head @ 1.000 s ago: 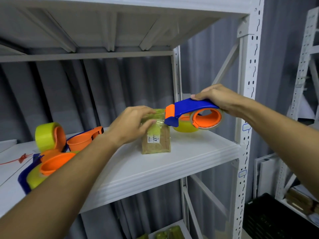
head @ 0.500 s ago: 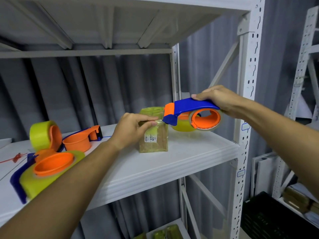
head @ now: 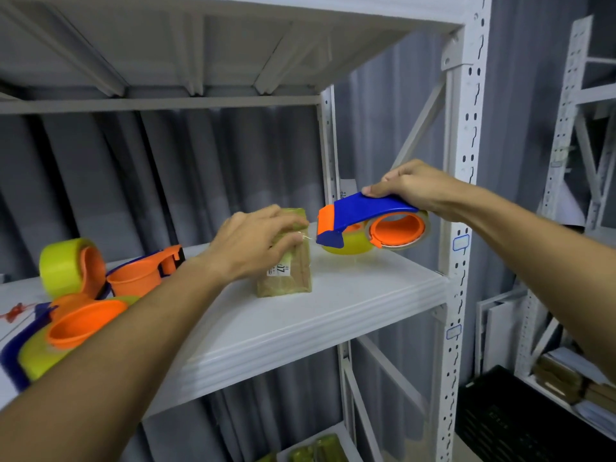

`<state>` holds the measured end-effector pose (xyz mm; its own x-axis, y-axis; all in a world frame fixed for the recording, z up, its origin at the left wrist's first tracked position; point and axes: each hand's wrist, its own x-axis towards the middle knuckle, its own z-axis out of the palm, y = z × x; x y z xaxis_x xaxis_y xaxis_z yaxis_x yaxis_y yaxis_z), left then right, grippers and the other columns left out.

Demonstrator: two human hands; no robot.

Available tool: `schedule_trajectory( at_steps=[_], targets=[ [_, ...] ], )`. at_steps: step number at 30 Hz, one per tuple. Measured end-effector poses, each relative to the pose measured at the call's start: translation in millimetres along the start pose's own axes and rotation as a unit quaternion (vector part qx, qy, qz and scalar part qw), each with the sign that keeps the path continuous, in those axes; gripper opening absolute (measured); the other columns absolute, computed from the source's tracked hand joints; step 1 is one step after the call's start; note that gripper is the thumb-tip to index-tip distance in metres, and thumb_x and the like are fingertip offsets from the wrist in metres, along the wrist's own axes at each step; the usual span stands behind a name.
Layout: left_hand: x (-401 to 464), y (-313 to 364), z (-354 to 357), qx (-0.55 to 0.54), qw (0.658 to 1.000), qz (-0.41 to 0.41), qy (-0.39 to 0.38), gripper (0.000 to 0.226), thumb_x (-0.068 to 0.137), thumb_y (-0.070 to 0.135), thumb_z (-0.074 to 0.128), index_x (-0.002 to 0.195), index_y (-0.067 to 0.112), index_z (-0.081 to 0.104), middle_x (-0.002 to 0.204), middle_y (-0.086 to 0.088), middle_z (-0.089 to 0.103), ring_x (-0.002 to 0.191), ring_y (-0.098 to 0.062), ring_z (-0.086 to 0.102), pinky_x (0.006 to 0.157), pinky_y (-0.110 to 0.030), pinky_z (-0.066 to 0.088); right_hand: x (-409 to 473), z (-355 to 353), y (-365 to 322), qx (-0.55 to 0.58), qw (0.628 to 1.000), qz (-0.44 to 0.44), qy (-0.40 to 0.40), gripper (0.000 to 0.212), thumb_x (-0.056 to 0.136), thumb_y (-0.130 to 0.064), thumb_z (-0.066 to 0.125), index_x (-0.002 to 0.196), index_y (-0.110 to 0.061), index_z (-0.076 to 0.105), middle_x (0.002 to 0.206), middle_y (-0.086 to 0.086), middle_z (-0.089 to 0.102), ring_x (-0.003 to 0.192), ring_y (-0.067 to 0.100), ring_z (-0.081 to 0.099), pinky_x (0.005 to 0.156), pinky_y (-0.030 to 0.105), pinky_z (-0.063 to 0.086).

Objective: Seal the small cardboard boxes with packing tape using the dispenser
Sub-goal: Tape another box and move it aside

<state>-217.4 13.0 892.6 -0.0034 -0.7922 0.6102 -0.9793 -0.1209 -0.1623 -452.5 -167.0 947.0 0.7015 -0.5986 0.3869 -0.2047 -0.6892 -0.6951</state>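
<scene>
A small cardboard box [head: 286, 261] stands on the white metal shelf [head: 333, 305], roughly at the middle of the view. It is plain brown, upright, already wrapped in glossy yellowish tape over its top and down its front face, and it carries a small white label with dark print low on the side facing the person; the print is too small to read fully. The left hand [head: 256, 243] comes in from seven o'clock and rests over the box's top, its fingers curled round the upper edge and the thumb pressing the front face. At three o'clock from the box, just apart from it, the right hand [head: 413, 188] grips the blue handle of the tape dispenser [head: 370, 225], fingers wrapped over the top of it. The dispenser has an orange nose and an orange hub holding a yellowish roll, and its blue tip points at the box. A thin clear strand of tape [head: 308, 237] stretches between that tip and the left thumb. Off at nine o'clock on the same shelf lie spare tape dispensers [head: 83, 301] in orange, blue and yellow, clustered together and partly hidden by the left forearm. At five o'clock, low down, a dark crate [head: 520, 425] sits beside another rack.
</scene>
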Motion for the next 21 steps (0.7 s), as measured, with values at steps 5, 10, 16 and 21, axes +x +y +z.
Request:
schedule_trajectory(
  at_steps=[5,10,16,21],
  targets=[
    [4,1,3,0.016,1.000,-0.001,0.004,0.037,0.099,0.058,0.045,0.131,0.048,0.061,0.128,0.023,0.061,0.116,-0.007,0.058,0.072,-0.030,0.051,0,3,-7,-0.046,0.999,0.017,0.006,0.041,0.082,-0.047,0.076,0.061,-0.018,0.057,0.051,-0.002,0.051,0.045,0.009,0.045,0.055,0.027,0.034],
    [3,4,7,-0.011,0.998,-0.030,0.048,0.027,0.095,0.054,0.058,0.121,0.052,0.066,0.124,0.028,0.065,0.121,-0.011,0.059,0.074,-0.030,0.045,10,9,-30,-0.142,0.990,0.018,0.013,0.046,0.079,-0.047,0.077,0.054,-0.014,0.056,0.045,-0.006,0.050,0.042,0.008,0.045,0.052,0.026,0.037],
    [9,7,10,-0.046,0.991,-0.116,0.054,0.022,0.089,0.052,0.068,0.110,0.049,0.072,0.101,0.011,0.076,0.098,-0.026,0.066,0.074,-0.033,0.050,22,21,-66,-0.232,0.972,0.019,0.027,0.035,0.070,-0.048,0.075,0.067,-0.013,0.072,0.059,0.000,0.064,0.050,0.016,0.057,0.047,0.023,0.041],
    [11,5,13,-0.073,0.986,-0.140,0.058,0.019,0.087,0.049,0.071,0.105,0.046,0.075,0.096,0.011,0.077,0.093,-0.024,0.067,0.071,-0.031,0.048,18,31,-73,-0.266,0.963,0.010,0.044,0.033,0.065,-0.047,0.071,0.063,-0.014,0.064,0.061,0.003,0.061,0.057,0.021,0.057,0.051,0.027,0.038]
  ],
)
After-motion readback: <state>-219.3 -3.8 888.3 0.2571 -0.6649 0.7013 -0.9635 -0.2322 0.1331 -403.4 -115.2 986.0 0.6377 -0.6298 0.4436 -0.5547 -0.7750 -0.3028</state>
